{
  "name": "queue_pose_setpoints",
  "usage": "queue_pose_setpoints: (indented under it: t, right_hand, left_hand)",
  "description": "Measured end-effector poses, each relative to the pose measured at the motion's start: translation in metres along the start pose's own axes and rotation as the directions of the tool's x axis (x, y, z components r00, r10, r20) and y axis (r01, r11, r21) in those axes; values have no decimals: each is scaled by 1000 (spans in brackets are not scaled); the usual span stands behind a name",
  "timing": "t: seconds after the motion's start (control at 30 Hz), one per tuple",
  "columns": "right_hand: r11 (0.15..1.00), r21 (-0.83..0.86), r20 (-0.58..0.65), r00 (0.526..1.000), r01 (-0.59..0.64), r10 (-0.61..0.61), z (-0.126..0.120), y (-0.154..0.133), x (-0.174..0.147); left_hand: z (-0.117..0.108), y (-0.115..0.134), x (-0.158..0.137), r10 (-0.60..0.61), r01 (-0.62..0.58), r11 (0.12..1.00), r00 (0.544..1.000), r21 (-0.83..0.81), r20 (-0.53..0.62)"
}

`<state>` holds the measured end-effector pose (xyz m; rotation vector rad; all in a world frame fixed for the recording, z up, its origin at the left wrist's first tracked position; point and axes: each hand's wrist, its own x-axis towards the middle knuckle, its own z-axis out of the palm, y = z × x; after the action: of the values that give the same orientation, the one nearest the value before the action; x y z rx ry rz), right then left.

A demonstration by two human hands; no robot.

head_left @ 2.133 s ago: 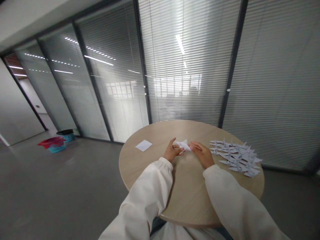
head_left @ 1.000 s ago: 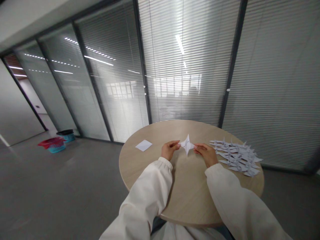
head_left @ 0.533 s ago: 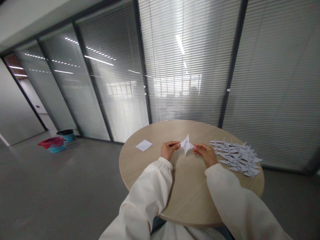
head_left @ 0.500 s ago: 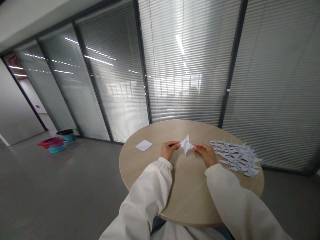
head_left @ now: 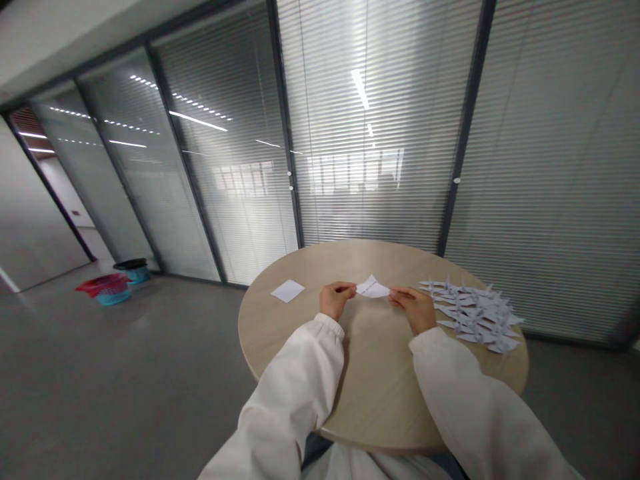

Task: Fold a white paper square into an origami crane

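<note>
A small white sheet of origami paper (head_left: pixel 373 288) is stretched between my two hands above the round table. It looks like a triangle with a curved lower edge and a creased or printed dark line across it. My left hand (head_left: pixel 337 299) pinches its left corner between thumb and fingers. On the other side, my right hand (head_left: pixel 414 309) pinches the right corner. Several folded white paper cranes (head_left: pixel 477 317) lie in rows just beyond my right hand. To the left of my left hand rests a flat white paper square (head_left: pixel 288 291).
The round wooden table (head_left: pixel 385 400) reaches close to my body. A glass partition with blinds (head_left: pixel 370 213) stands right behind it. On the floor at the left are a blue bin with a red liner (head_left: pixel 106 289) and another with a black liner (head_left: pixel 133 269).
The paper went from a pointed, partly opened fold with peaks above and below to a flatter, wider triangle. My hands moved slightly apart, both still pinching its corners.
</note>
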<state>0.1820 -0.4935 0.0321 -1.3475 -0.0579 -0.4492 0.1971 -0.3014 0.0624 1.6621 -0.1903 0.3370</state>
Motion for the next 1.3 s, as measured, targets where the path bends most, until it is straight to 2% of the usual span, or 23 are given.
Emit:
queue_pose_setpoints:
  t: [0.1,0.23,0.3,0.4,0.5,0.83,1.13,1.3]
  right_hand:
    - [1000,5,2,1000,-28,28,-1,1,1]
    - [995,83,-16,998,-63,64,-2,0,1]
    - [987,137,-14,996,-88,91,-2,-2,0]
    - [971,199,8,991,-131,132,0,-4,-1]
    - [964,224,39,989,-146,140,1,-6,-2]
    - [990,135,191,982,-30,3,9,-18,-12]
    - [995,-6,117,988,99,-98,7,-11,-7]
    - [986,-96,126,984,138,-126,6,-16,-9]
  left_hand:
    - [0,0,0,54,-55,997,998,56,28]
    - [3,3,-2,168,-162,986,966,-50,197]
    - [4,5,-3,219,-206,975,945,-79,243]
    - [3,7,-4,295,-296,955,932,-27,210]
    - [1,8,-4,327,-331,943,927,-9,183]
    - [3,4,-2,252,-239,964,962,-120,102]
    - [5,8,-5,90,-39,970,975,-240,202]
    - [4,7,-3,81,-33,970,978,-242,190]
